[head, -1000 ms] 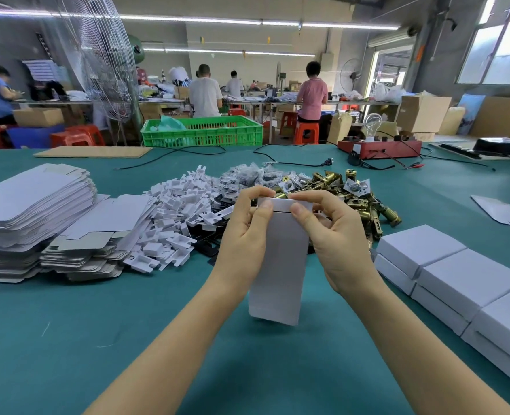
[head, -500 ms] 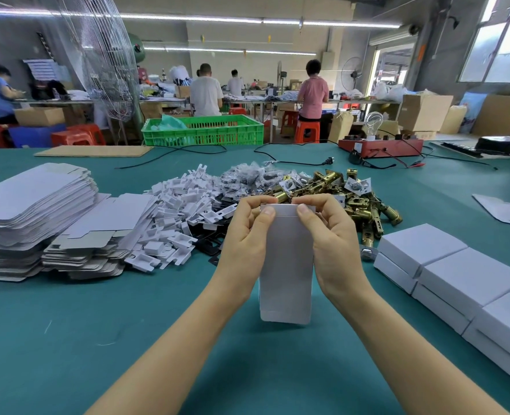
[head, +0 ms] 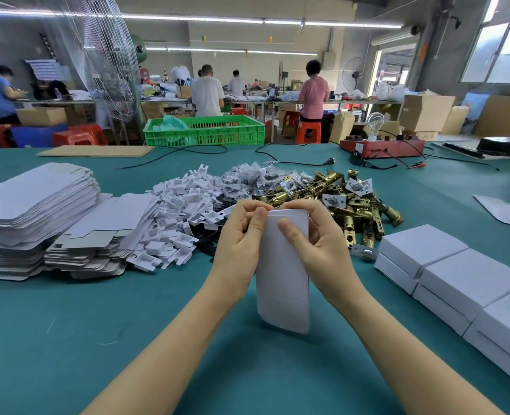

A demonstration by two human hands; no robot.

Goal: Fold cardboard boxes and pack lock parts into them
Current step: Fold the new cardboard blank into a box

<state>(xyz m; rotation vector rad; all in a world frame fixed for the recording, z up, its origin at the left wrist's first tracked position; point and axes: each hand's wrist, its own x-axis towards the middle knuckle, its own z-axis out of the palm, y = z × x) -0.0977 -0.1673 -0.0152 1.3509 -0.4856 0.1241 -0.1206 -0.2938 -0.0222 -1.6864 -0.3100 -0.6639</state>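
Note:
Both hands hold a white cardboard box blank [head: 282, 280] upright over the green table, pinching its top edge. My left hand [head: 241, 244] grips the left side, thumb on the front face. My right hand [head: 319, 244] grips the right side, thumb pressed on the front near the top fold. Behind them lies a pile of brass lock latches [head: 349, 202], a heap of white plastic inserts [head: 176, 217] and small bagged parts [head: 253, 178]. Flat box blanks [head: 35, 211] are stacked at the left. Folded white boxes [head: 463, 283] are stacked along the right.
A red test device with a bulb [head: 380, 143] and black cables [head: 304, 161] sit at the table's far side. A green crate [head: 205, 131] and a cardboard sheet [head: 98, 151] lie at the far edge. People work at benches behind. Loose white blanks [head: 505, 211] lie at the right.
The blank has turned from tilted to upright and its top edge has been folded over. Both thumbs have slid down onto its front face.

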